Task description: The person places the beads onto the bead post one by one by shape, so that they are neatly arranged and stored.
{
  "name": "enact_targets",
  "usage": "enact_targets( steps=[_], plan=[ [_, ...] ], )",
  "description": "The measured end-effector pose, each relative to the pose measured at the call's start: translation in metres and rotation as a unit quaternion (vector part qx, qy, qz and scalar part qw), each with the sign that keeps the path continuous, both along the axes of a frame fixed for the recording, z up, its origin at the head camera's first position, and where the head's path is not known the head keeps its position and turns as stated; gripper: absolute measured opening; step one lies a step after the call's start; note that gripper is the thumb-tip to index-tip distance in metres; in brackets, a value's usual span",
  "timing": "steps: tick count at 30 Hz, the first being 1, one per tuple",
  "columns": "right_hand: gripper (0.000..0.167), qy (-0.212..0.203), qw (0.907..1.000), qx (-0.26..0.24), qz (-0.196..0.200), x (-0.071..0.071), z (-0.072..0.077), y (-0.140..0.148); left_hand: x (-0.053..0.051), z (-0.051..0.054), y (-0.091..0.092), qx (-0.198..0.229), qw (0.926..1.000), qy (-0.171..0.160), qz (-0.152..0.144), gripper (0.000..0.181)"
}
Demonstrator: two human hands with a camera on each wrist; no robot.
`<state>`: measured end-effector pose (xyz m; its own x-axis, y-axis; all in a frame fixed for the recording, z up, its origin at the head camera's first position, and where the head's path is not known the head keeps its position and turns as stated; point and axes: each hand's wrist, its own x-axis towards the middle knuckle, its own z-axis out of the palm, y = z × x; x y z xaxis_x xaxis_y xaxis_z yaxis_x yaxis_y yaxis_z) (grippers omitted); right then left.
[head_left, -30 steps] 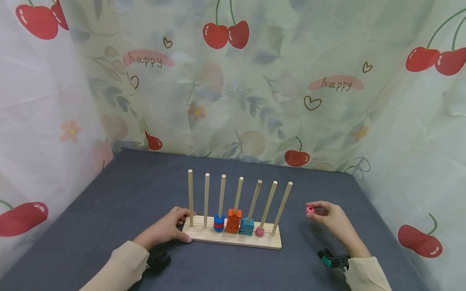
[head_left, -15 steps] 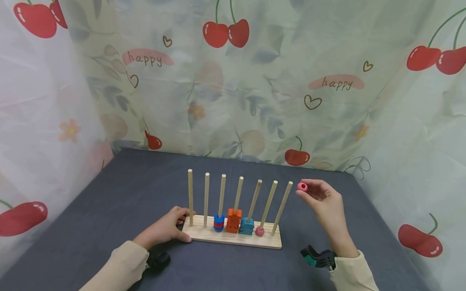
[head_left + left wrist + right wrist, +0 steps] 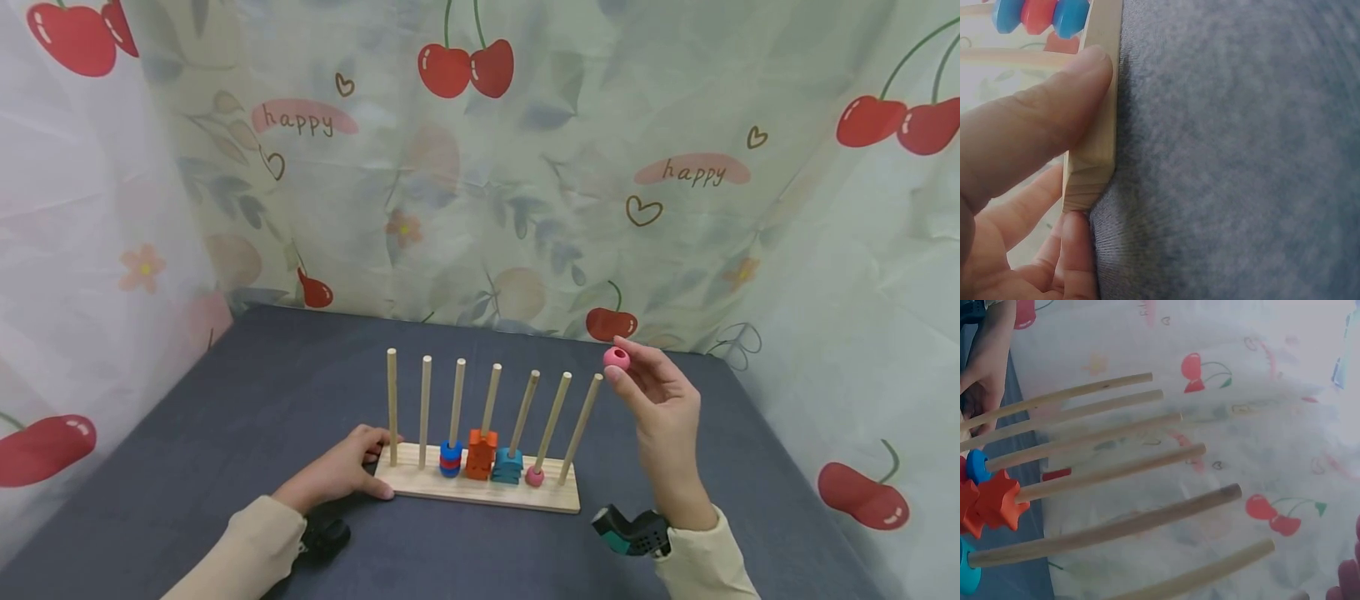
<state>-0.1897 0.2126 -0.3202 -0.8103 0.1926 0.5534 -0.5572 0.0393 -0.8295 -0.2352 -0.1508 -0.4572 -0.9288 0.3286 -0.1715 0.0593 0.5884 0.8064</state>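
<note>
A wooden peg board (image 3: 487, 497) with a row of upright pegs stands on the table. My left hand (image 3: 333, 473) grips its left end; in the left wrist view the thumb (image 3: 1041, 115) presses the board's edge and the other fingers lie around the end. Between thumb and fingertips, my right hand (image 3: 666, 412) pinches a pink bead (image 3: 614, 361), hole visible, just above and right of the rightmost peg (image 3: 582, 429). Threaded on middle pegs are blue and red beads (image 3: 450, 461), orange star beads (image 3: 482, 457), teal beads (image 3: 507, 467) and another pink bead (image 3: 535, 477).
The table wears a dark grey cloth (image 3: 480, 558). A pale curtain (image 3: 480, 192) printed with cherries rises behind it and on both sides. Bare upper pegs fill much of the right wrist view. Dark devices (image 3: 633, 533) are strapped on the wrists.
My right hand has risen and moved left with the pink bead, from low beside the board to the top of the rightmost peg. The left hand and board have stayed put.
</note>
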Motion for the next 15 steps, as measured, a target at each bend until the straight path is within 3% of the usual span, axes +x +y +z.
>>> enact_targets(
  steps=[6,10,15],
  plan=[
    [0.036,0.037,0.9972,-0.043,0.048,-0.005,0.002,-0.01,0.0,0.001,0.0,0.001,1.0,-0.002,-0.005,0.072],
    [0.034,0.021,0.9964,-0.057,0.059,-0.009,-0.002,-0.014,0.0,0.001,-0.001,0.002,1.0,-0.002,-0.006,0.072],
    [0.031,-0.018,0.998,-0.027,0.054,-0.015,-0.01,-0.016,0.0,0.001,0.0,0.001,1.0,-0.004,0.0,0.072]
  ],
)
